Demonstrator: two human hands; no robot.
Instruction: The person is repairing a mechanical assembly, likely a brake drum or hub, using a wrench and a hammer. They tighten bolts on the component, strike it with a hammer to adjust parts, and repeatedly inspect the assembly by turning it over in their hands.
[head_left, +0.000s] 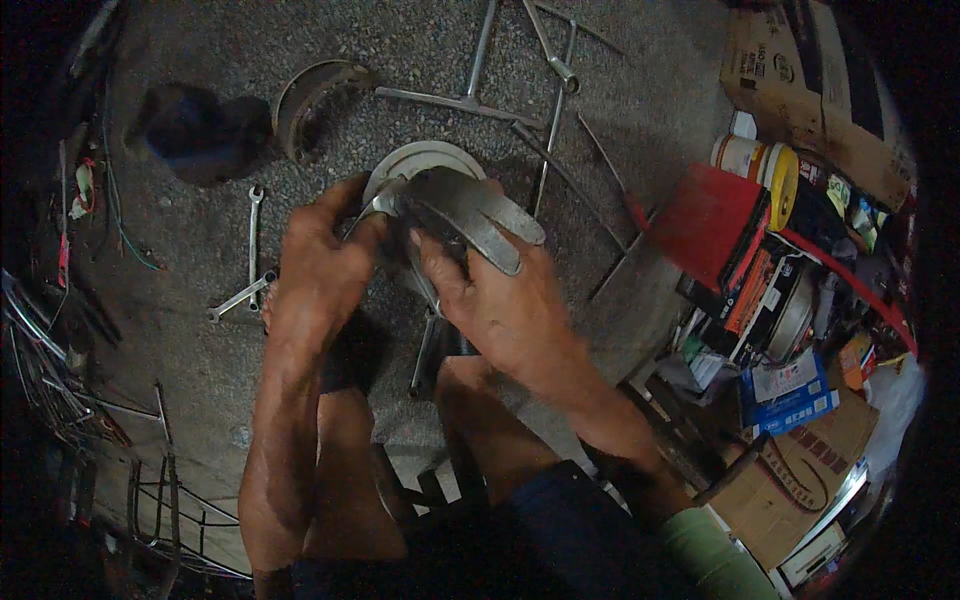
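Observation:
Up in front of my knees, both hands grip a drum brake plate [430, 156], a round, pale metal disc. A curved silver brake shoe [480, 225] stands out from it toward my right hand. My left hand [325, 262] is closed on the plate's left side, thumb and fingers pressed at its edge. From the right, my right hand [515, 305] holds the underside of the assembly, with the thumb near its middle and the fingers partly hidden behind the shoe. Another worn, curved brake shoe [290, 108] lies on the floor beyond my left hand.
Two combination wrenches [255, 230] lie left of my left hand. T-handle wrenches [470, 103] and thin rods lie ahead. At right are a red box [705, 225], a yellow-rimmed tub [782, 187] and cardboard boxes [800, 475]. Wire racks [170, 510] stand at lower left.

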